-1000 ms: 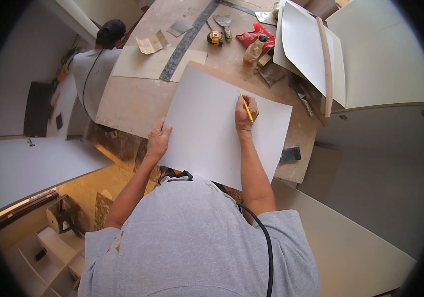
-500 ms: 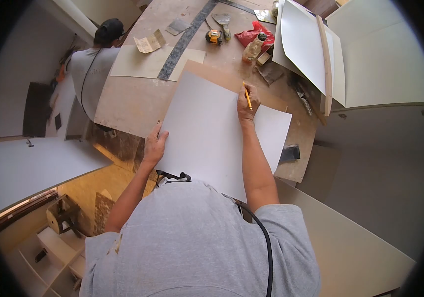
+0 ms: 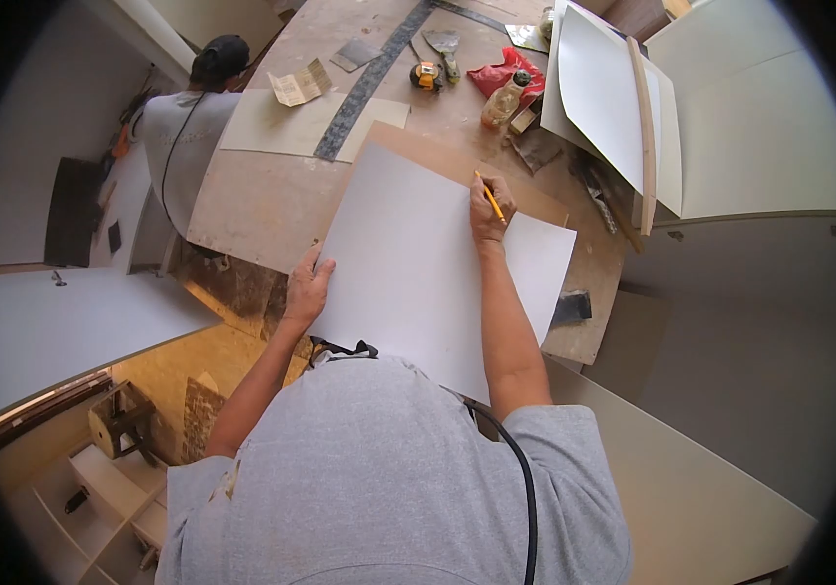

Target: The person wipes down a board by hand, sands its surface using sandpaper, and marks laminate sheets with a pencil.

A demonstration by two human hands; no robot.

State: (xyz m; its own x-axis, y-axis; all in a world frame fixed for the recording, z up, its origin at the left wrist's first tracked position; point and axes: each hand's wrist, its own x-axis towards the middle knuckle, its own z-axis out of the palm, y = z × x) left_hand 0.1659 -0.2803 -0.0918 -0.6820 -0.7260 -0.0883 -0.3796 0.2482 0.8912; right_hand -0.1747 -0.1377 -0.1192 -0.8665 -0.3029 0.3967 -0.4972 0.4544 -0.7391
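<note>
A large white sheet (image 3: 398, 263) lies over a brown sheet (image 3: 427, 156) on the worktable, its near end reaching my body. My left hand (image 3: 309, 285) grips the sheet's left edge, thumb on top and the other fingers partly hidden at the edge. Near the upper right part of the sheet, my right hand (image 3: 491, 208) is closed around a yellow pencil (image 3: 489, 197). The pencil slants down to the right. Whether its point touches the sheet I cannot tell.
On the table (image 3: 262, 219) are a tape measure (image 3: 427, 76), a putty knife (image 3: 444, 49), a bottle (image 3: 505, 100), a red bag (image 3: 496, 73) and a folded paper (image 3: 299, 84). White sheets (image 3: 598, 97) with a wooden strip (image 3: 645, 146) stand at right. A person (image 3: 189, 127) is at left.
The pencil has tilted further to the right in my right hand, which has turned slightly. My left hand keeps its hold on the sheet. The view has shifted a little.
</note>
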